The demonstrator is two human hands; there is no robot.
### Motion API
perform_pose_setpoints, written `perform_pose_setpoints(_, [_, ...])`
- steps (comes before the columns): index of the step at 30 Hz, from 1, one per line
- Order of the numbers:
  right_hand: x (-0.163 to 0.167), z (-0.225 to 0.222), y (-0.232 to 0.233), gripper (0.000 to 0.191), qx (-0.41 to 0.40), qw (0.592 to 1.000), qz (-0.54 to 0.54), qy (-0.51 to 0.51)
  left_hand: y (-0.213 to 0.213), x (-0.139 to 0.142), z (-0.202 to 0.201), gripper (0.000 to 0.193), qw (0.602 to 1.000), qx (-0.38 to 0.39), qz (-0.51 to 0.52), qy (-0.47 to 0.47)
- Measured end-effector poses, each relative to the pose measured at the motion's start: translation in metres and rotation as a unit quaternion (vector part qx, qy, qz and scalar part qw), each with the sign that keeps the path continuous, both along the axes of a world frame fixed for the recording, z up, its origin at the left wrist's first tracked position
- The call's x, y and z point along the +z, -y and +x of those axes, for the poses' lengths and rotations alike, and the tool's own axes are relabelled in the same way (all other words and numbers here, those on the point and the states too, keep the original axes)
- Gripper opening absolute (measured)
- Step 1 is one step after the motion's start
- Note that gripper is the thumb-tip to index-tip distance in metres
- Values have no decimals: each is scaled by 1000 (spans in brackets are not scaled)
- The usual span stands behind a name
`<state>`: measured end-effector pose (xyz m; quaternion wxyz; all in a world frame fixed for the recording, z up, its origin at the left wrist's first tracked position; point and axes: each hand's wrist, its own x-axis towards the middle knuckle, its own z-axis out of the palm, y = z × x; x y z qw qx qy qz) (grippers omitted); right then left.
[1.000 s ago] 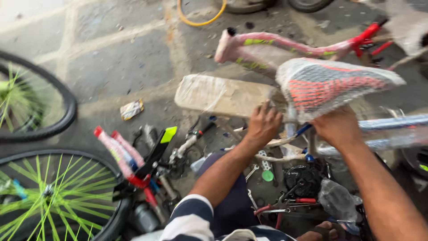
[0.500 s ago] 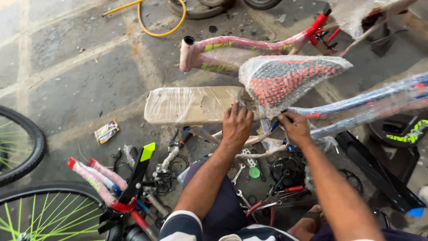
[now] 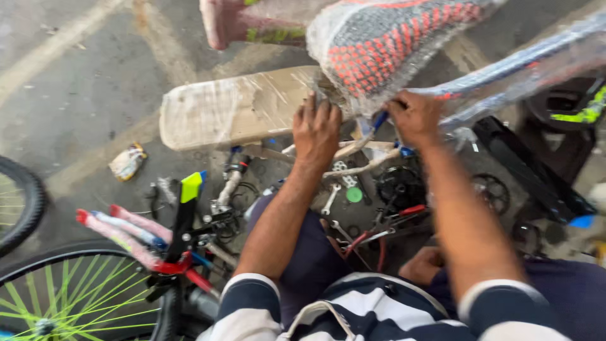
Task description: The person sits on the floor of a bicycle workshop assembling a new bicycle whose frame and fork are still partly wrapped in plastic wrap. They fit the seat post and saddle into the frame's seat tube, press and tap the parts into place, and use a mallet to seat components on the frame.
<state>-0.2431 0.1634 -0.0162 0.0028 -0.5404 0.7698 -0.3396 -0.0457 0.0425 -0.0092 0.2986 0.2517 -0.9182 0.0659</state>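
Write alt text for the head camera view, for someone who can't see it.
A person's left hand and right hand work at a bubble-wrapped bicycle saddle above a cardboard-wrapped package. Bicycle parts and pliers litter the concrete floor; a green-spoked wheel lies lower left.

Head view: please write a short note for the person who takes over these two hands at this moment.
Left hand: flat on the plastic-wrapped brown cardboard piece, no closed grip.
Right hand: fingers on the bubble-wrapped blue frame tube, grip unclear.
The wrapped red-and-grey saddle sits just above both hands.
Silver spanner and red-handled pliers lie on the ground below.
Wrapping is on; none looks removed.
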Motion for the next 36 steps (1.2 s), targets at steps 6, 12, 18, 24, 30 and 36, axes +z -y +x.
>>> perform_pose_setpoints(6, [-1,-2,-18,24,16,992,-60,106,-3,10,0,17,999,-19,7,-42])
perform_pose_setpoints(12, [74,-26,1,17,156,912,-33,-378,-5,12,1,19,1000,-16,11,-24])
perform_pose_setpoints(18, [40,-32,1,17,115,872,349,-324,-5,6,5,20,1000,-15,9,-23])
perform_pose_setpoints(24, [-36,5,-9,22,-44,975,-98,196,-6,11,2,18,999,-9,15,-29])
perform_pose_setpoints(30, [34,-32,-18,19,113,979,32,-165,-3,-4,-3,19,999,-13,14,-34])
perform_pose_setpoints(36, [97,-7,18,27,133,902,146,-384,8,-22,-8,20,1000,-16,7,-20])
